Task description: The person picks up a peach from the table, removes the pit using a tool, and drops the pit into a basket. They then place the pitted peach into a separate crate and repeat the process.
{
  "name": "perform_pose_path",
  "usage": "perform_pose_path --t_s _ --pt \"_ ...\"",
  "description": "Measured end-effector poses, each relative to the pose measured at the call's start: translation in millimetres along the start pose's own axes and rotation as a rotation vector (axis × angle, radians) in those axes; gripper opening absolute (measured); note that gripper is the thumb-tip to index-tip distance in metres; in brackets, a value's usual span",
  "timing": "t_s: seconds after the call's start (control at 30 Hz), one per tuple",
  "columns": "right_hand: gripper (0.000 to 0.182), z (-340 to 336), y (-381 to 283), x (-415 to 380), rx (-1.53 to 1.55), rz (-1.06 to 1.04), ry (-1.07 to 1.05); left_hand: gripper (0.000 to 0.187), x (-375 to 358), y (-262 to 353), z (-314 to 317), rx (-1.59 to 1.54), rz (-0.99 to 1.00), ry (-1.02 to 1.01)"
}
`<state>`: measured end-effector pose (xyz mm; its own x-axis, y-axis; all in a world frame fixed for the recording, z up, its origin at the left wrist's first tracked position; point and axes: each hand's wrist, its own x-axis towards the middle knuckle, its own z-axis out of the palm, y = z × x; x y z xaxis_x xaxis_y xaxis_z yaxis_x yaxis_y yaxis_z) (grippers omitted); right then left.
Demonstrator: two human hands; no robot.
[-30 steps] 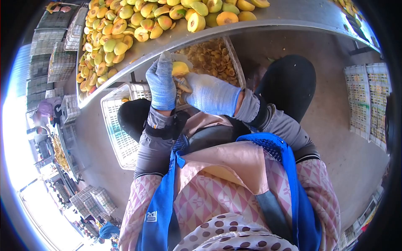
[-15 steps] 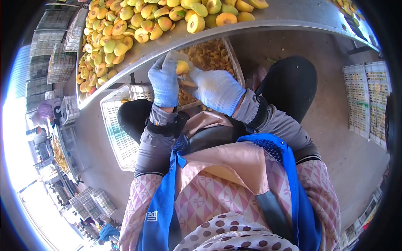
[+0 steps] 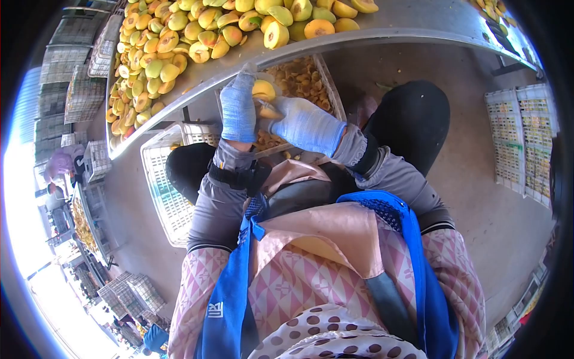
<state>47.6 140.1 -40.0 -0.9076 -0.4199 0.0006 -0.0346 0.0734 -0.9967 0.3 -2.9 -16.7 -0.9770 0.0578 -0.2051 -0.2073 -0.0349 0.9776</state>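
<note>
A yellow peach half (image 3: 263,90) sits between my two gloved hands, below the edge of the metal table. My left hand (image 3: 238,110), in a pale blue knit glove, is closed at its left side and holds it. My right hand (image 3: 308,124), gloved alike, is closed just to the right, its fingertips by a smaller orange-brown piece (image 3: 269,112). What the right fingers grip is hidden, and I cannot tell what it is. Under both hands stands a crate (image 3: 330,84) with many brownish peach scraps (image 3: 302,81).
Many peach halves (image 3: 167,42) are heaped on the metal table (image 3: 382,33) ahead. A white plastic crate (image 3: 173,203) stands left of my knees, and a stacked crate (image 3: 520,140) at the right. A person (image 3: 63,161) and more crates (image 3: 86,93) are at far left.
The peach half shows more fully between the hands, and an orange-brown piece now shows below it. My left hand has turned slightly; the view has shifted a little.
</note>
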Motion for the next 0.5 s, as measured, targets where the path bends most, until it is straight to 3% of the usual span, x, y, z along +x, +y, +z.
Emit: perform_pose_path --t_s 0.1,0.13,0.2,0.3,0.37,0.43,0.5 --pt "0.032 -17.2 -28.0 -1.1 0.177 0.117 -0.091 0.044 6.0 -6.4 -14.1 -0.461 -0.187 -0.086" --pt "0.032 -24.2 -37.8 -1.5 0.269 0.182 -0.143 0.039 4.2 -4.9 -16.9 -0.421 -0.148 -0.058" --pt "0.033 -18.1 -16.4 -0.6 0.225 0.068 -0.079 0.032 -3.1 1.6 -23.4 -0.335 -0.068 -0.001" --pt "0.034 -19.7 -13.9 -1.2 -0.091 0.092 -0.030 0.030 -7.0 6.4 -79.2 0.442 0.638 0.169" --pt "0.033 -15.7 -11.0 -2.0 -0.307 0.073 0.002 0.030 -15.5 32.0 -134.8 0.221 0.384 0.283" --pt "0.032 -11.5 3.9 -6.6 -0.458 -0.030 0.059 0.026 -16.2 31.7 -240.5 0.606 0.294 0.453" --pt "0.038 -11.6 0.0 -10.3 -0.536 0.021 0.032 0.023 -21.4 26.2 -330.3 0.691 0.061 0.630"
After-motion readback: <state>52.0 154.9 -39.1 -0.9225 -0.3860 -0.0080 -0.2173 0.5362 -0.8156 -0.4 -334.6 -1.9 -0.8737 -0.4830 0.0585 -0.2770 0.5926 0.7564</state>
